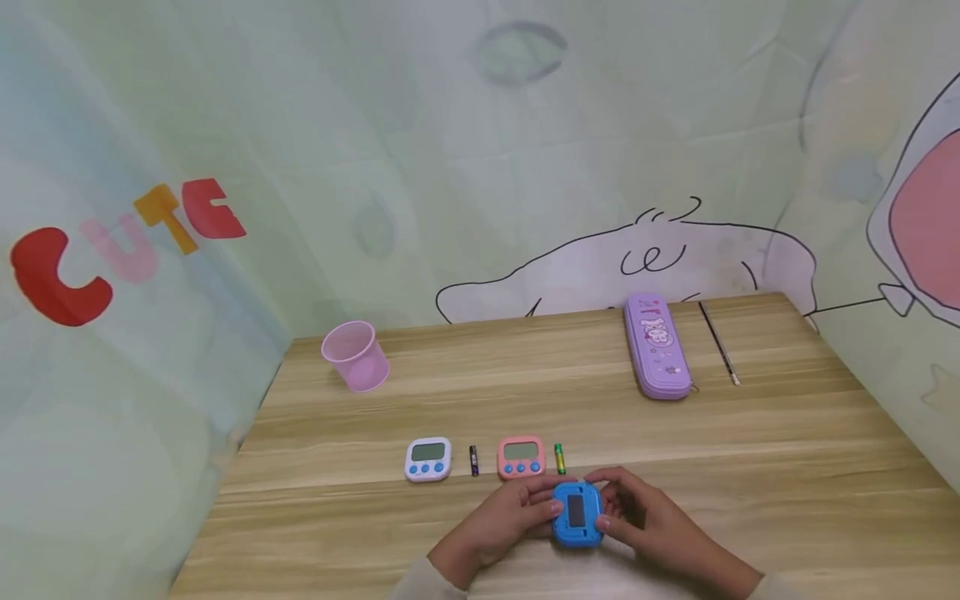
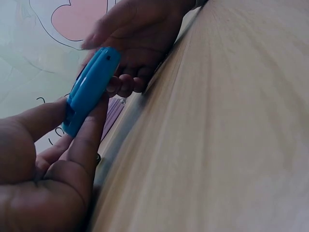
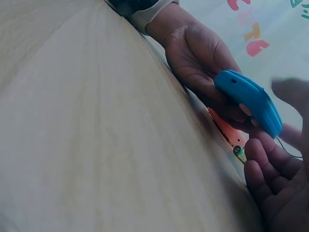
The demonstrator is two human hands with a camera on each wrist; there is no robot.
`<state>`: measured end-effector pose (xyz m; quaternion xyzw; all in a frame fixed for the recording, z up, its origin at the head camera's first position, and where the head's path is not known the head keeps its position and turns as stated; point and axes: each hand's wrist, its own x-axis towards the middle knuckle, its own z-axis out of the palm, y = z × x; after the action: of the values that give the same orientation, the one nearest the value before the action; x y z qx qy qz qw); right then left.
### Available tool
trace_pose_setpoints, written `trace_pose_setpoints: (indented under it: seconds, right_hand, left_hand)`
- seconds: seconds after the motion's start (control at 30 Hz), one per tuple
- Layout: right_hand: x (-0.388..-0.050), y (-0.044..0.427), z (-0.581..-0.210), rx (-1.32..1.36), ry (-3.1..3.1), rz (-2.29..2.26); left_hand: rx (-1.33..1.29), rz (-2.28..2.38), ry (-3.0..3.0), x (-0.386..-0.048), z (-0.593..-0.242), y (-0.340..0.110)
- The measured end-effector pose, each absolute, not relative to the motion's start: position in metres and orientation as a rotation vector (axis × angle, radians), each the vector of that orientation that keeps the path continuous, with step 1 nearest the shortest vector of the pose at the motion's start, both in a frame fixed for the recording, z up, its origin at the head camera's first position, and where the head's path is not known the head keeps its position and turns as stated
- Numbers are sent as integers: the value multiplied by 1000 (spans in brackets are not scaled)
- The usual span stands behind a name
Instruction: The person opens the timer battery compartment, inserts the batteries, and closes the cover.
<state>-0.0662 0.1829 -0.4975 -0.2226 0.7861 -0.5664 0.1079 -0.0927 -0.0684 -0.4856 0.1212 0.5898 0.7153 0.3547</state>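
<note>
A blue digital timer (image 1: 577,514) is held just above the table, its face with a dark rectangle turned up. My left hand (image 1: 504,518) grips its left side, thumb on top and fingers beneath. Close to its right edge is my right hand (image 1: 651,523). The right wrist view shows that hand's blurred thumb apart from the blue timer (image 3: 253,101), with relaxed fingers near its lower end. Beyond the hands lie a white timer (image 1: 428,459), a dark battery (image 1: 473,460), a coral timer (image 1: 522,457) and a green battery (image 1: 559,458).
A pink cup (image 1: 358,358) stands at the back left of the wooden table (image 1: 337,533). At the back right lie a purple pencil case (image 1: 657,346) and a dark pencil (image 1: 718,343). A printed cloth (image 1: 390,167) surrounds the table's back and sides.
</note>
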Motion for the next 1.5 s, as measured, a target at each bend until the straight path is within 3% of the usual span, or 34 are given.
trace_pose_setpoints:
  seconds: [0.27,0.67,1.13,1.5]
  right_hand:
    - [-62,180,-498,-875,2396,-1605]
    - [-61,179,-497,-759,2463,-1493]
    - [-64,187,-497,-898,2396,-1697]
    - [-64,184,-497,-806,2303,-1767]
  left_hand:
    - [289,1883,1497,-91,-485,-69]
    - [325,1878,1503,-91,-486,-70]
    - [549,1911,1385,-93,-492,-70]
    - [378,1949,1467,-90,-490,-70]
